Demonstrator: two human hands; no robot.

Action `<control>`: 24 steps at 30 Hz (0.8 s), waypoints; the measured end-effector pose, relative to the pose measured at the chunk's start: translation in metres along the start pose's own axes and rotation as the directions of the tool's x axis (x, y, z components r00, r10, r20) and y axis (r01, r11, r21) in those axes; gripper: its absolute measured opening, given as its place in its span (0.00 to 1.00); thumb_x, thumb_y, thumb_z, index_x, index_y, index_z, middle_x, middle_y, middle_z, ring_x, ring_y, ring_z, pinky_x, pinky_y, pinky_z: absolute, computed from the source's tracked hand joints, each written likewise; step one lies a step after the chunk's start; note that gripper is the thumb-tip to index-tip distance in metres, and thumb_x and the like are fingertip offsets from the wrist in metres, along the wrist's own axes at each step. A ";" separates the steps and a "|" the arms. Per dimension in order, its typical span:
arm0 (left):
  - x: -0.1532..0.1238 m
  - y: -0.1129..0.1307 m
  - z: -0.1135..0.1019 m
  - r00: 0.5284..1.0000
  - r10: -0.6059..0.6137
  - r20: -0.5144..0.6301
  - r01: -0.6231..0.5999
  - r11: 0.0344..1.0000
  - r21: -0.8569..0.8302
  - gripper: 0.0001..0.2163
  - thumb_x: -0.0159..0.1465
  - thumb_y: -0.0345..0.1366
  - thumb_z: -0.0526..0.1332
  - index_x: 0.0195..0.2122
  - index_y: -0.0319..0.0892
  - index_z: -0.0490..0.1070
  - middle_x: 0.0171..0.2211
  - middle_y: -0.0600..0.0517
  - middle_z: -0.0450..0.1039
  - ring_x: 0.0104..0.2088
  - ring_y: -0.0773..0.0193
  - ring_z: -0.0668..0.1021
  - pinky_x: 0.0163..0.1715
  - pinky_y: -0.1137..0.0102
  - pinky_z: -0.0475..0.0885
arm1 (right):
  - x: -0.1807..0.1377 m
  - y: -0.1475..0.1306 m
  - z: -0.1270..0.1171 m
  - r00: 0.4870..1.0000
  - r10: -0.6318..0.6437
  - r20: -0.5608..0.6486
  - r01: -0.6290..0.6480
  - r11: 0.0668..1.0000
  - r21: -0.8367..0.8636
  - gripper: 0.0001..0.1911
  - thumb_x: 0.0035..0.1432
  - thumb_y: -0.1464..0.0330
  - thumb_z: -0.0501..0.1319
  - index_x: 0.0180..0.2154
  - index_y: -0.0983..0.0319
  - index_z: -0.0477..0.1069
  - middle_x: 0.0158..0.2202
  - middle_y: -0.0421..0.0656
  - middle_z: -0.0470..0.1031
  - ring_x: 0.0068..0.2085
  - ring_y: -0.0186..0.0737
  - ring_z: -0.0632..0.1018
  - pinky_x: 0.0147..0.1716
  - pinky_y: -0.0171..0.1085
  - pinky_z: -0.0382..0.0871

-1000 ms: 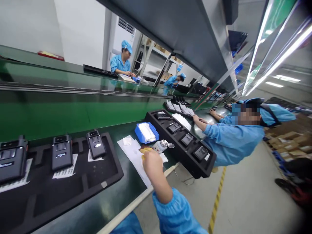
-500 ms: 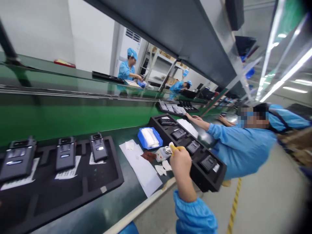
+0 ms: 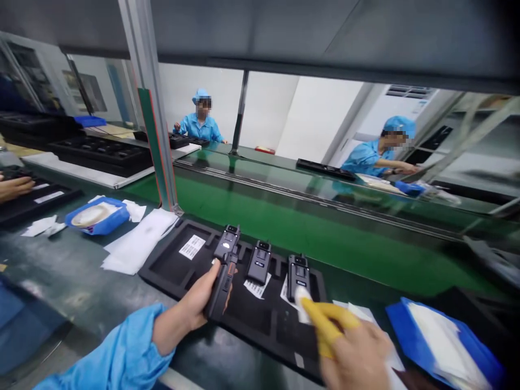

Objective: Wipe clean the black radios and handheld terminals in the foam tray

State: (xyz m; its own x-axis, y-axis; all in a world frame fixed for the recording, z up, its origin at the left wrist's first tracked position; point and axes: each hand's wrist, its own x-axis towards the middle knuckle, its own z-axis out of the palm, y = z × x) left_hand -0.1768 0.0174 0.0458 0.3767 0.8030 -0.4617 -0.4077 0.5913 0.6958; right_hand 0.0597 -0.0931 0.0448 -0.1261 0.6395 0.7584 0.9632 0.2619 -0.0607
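Note:
My left hand [image 3: 194,300] is wrapped round a black handheld radio [image 3: 222,287], tilted edge-on with an orange key on its side. In my right hand [image 3: 353,346], blurred by motion, yellow finger cots [image 3: 325,319] pinch a small white wipe [image 3: 303,303]. That wipe is close to a radio [image 3: 298,279] at the right of the black foam tray [image 3: 162,271]; whether they touch I cannot tell. Another radio [image 3: 259,262] lies mid-tray on a printed label [image 3: 258,286], and one more radio [image 3: 227,241] is behind the held one. A loose label sheet [image 3: 192,247] sits at the tray's left.
Blue bins of white material stand at right [image 3: 410,330] and left [image 3: 108,230]. White sheets [image 3: 138,244] lie beside the tray. A metal post [image 3: 148,108] rises at the back left. A co-worker's hand [image 3: 16,187] is at far left; two people work beyond the partition.
My view has swung left to the foam tray. My left hand has come into view holding a radio. The right hand, still with yellow finger cots and white wipe, is now by the tray's right side.

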 end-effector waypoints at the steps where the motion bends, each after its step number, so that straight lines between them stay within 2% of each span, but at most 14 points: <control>1: -0.003 -0.002 0.001 1.000 -0.016 0.003 0.016 1.000 0.010 0.20 0.69 0.49 0.48 0.43 0.36 0.69 0.17 0.56 0.64 0.12 0.72 0.65 0.11 0.79 0.61 | 0.012 -0.019 0.009 0.997 -0.073 -0.032 0.075 0.995 0.058 0.17 0.52 0.79 0.52 0.41 0.58 0.70 0.39 0.42 0.72 0.38 0.38 0.71 0.41 0.42 0.57; 2: -0.005 -0.004 0.001 0.999 -0.032 0.004 0.032 0.999 0.019 0.21 0.69 0.49 0.47 0.42 0.36 0.69 0.16 0.56 0.64 0.12 0.72 0.65 0.10 0.79 0.60 | 0.024 -0.036 0.017 0.989 -0.133 -0.064 0.139 0.984 0.112 0.20 0.52 0.80 0.52 0.43 0.58 0.70 0.38 0.42 0.72 0.38 0.37 0.71 0.41 0.41 0.57; 3: -0.006 -0.005 0.001 0.999 -0.050 0.001 0.050 0.998 0.028 0.21 0.68 0.49 0.47 0.42 0.36 0.70 0.16 0.55 0.65 0.11 0.72 0.65 0.10 0.79 0.60 | 0.034 -0.051 0.024 0.986 -0.134 -0.097 0.149 0.976 0.160 0.21 0.51 0.81 0.51 0.44 0.59 0.70 0.37 0.41 0.72 0.37 0.36 0.70 0.42 0.41 0.56; 6: -0.010 -0.008 0.002 0.995 -0.094 -0.018 0.095 0.995 0.040 0.23 0.67 0.52 0.48 0.38 0.35 0.70 0.15 0.53 0.66 0.11 0.70 0.67 0.10 0.79 0.59 | 0.052 -0.080 0.039 0.988 -0.087 -0.128 0.116 0.962 0.245 0.23 0.51 0.83 0.49 0.45 0.60 0.71 0.36 0.41 0.73 0.36 0.33 0.70 0.43 0.41 0.54; 12: -0.015 -0.009 0.001 0.998 -0.064 0.008 0.064 0.998 -0.025 0.21 0.68 0.48 0.50 0.37 0.35 0.71 0.16 0.55 0.66 0.14 0.72 0.68 0.14 0.79 0.62 | 0.033 -0.111 0.045 0.986 -0.084 -0.143 0.130 0.926 0.354 0.17 0.58 0.78 0.50 0.40 0.60 0.73 0.31 0.37 0.75 0.31 0.31 0.69 0.44 0.41 0.53; 15: -0.015 -0.010 -0.001 0.998 -0.061 0.031 0.063 0.997 -0.035 0.22 0.68 0.50 0.49 0.37 0.34 0.72 0.15 0.55 0.65 0.13 0.72 0.66 0.14 0.78 0.60 | 0.029 -0.116 0.044 0.984 -0.069 -0.165 0.128 0.913 0.386 0.15 0.61 0.75 0.50 0.36 0.59 0.74 0.29 0.35 0.75 0.28 0.29 0.68 0.44 0.41 0.53; 20: -0.017 -0.013 -0.004 0.995 -0.096 0.041 0.097 0.995 -0.021 0.21 0.67 0.50 0.51 0.39 0.35 0.73 0.16 0.54 0.68 0.13 0.70 0.68 0.14 0.77 0.61 | 0.041 -0.101 0.044 0.984 -0.066 -0.165 0.113 0.949 0.296 0.17 0.58 0.78 0.50 0.42 0.60 0.73 0.34 0.39 0.76 0.33 0.30 0.71 0.44 0.42 0.53; 24: -0.019 -0.014 -0.005 0.995 -0.077 0.055 0.079 0.997 -0.025 0.20 0.64 0.49 0.57 0.37 0.34 0.73 0.18 0.53 0.69 0.16 0.70 0.70 0.16 0.77 0.63 | 0.036 -0.109 0.046 0.982 -0.069 -0.173 0.126 0.932 0.340 0.18 0.59 0.78 0.48 0.40 0.59 0.74 0.33 0.37 0.77 0.32 0.30 0.71 0.43 0.41 0.53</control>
State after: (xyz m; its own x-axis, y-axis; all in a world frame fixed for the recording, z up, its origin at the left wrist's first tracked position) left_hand -0.1824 -0.0057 0.0414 0.4523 0.7497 -0.4831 -0.3974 0.6543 0.6434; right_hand -0.0603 -0.0651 0.0493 -0.1493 0.4848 0.8618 0.8009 0.5705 -0.1822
